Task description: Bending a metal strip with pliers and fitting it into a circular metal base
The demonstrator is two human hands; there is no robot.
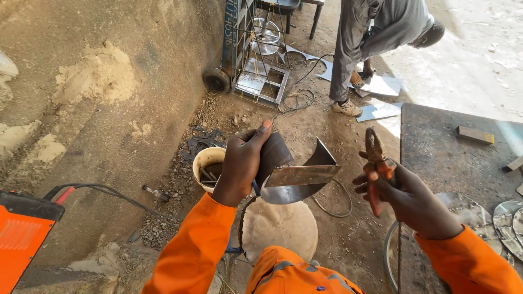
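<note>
My left hand (pixel 242 163) grips a curved piece of cut sheet metal (pixel 297 177), dark and shiny, with a flat strip folded across its front. My right hand (pixel 406 198) holds a pair of red-handled tin snips (pixel 375 163), blades pointing up and closed, a short way right of the metal piece. Both my sleeves are bright orange. The snips and the sheet metal are apart, not touching.
A dark metal workbench (pixel 447 152) with a small block and round metal discs stands at right. Below my hands are a white bucket (pixel 208 163), a round stone-like disc (pixel 280 226) and a wire ring. An orange welding machine (pixel 19 234) sits lower left. A person (pixel 376 38) bends over metal sheets beyond.
</note>
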